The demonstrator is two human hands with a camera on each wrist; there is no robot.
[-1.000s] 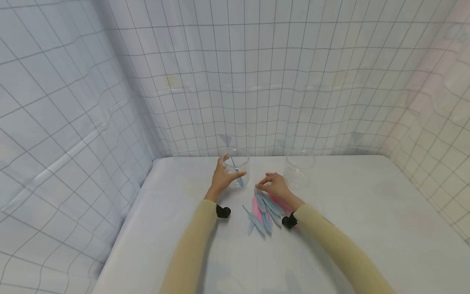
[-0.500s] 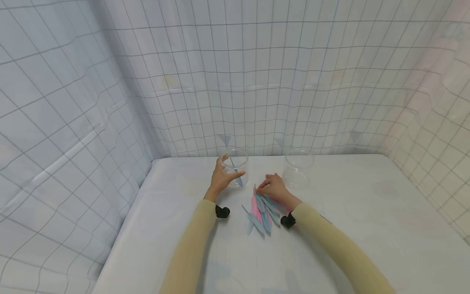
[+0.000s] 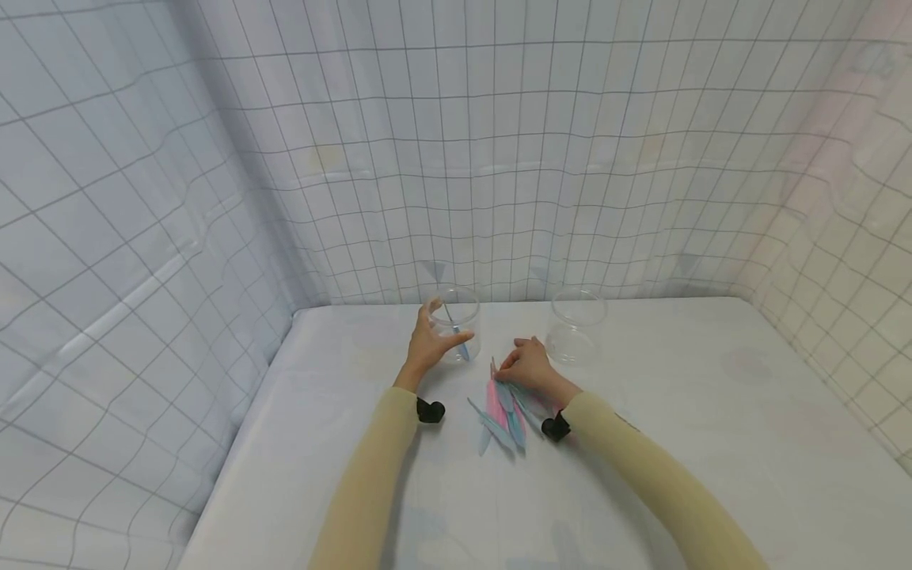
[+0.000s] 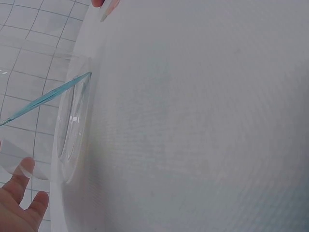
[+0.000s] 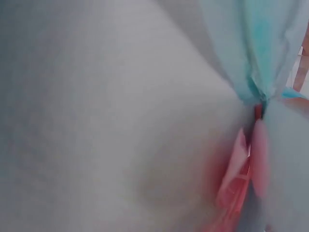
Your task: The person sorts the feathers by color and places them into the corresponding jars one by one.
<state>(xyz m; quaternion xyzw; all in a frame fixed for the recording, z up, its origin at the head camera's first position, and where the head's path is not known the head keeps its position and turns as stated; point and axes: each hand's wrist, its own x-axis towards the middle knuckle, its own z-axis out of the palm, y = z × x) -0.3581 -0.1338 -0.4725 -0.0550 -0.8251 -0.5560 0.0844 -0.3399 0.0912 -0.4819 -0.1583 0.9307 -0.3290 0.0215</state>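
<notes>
My left hand (image 3: 429,342) grips a clear round jar (image 3: 472,323) from its left side, with the thumb across the front. Inside the jar leans a slender light-blue piece (image 3: 462,345) with a thin stem, also visible through the wall in the left wrist view (image 4: 46,98). My right hand (image 3: 533,368) is over a pile of light-blue and pink stemmed pieces (image 3: 495,408), fingertips pinching one near its stem end. Which piece it holds is partly hidden. The right wrist view shows folded light-blue material (image 5: 260,48) gathered to a stem above a pink piece (image 5: 236,179).
A second clear jar (image 3: 597,317) stands just behind and right of my right hand. One light-blue piece (image 3: 499,431) lies at the pile's near left. White cloth covers the table (image 3: 677,396); a grid-patterned curtain (image 3: 499,158) rises at its back.
My right hand's fingertips have shifted slightly nearer me over the pile, away from the stem ends. The left hand keeps its grip on the jar.
</notes>
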